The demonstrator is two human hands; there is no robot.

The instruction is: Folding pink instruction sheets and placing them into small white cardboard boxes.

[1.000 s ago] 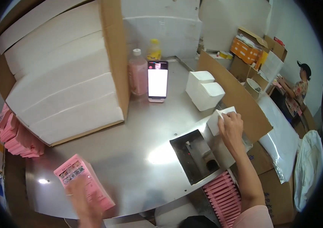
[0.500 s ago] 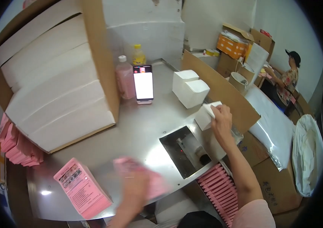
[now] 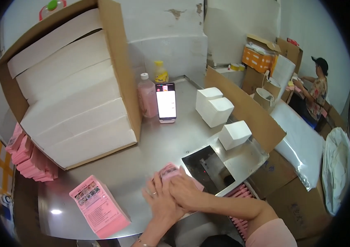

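Note:
At the front middle of the metal table, my two hands are together on a pink printed packet (image 3: 169, 170). My left hand (image 3: 160, 201), with a ring on one finger, grips it from the left side. My right hand (image 3: 186, 190) lies across from the right and closes over it, its fingers partly hidden behind the left. The hands cover most of the packet; its far end and a right corner show. To the left lies a neat stack of pink printed packets (image 3: 101, 208). Just right of my hands is a dark rectangular opening (image 3: 208, 168) in the tabletop.
White box-shaped blocks (image 3: 235, 135) stand beyond the opening, by a cardboard panel (image 3: 245, 109). A phone (image 3: 166, 103) stands near a pink bottle (image 3: 147, 96) and a yellow-capped bottle (image 3: 161, 73). A large carton (image 3: 132, 82) holds white boxes at left. A person (image 3: 317, 90) sits far right.
My right hand has let go of the white block and come down left to the packet. The packet and my left hand have moved slightly right. The view has shifted.

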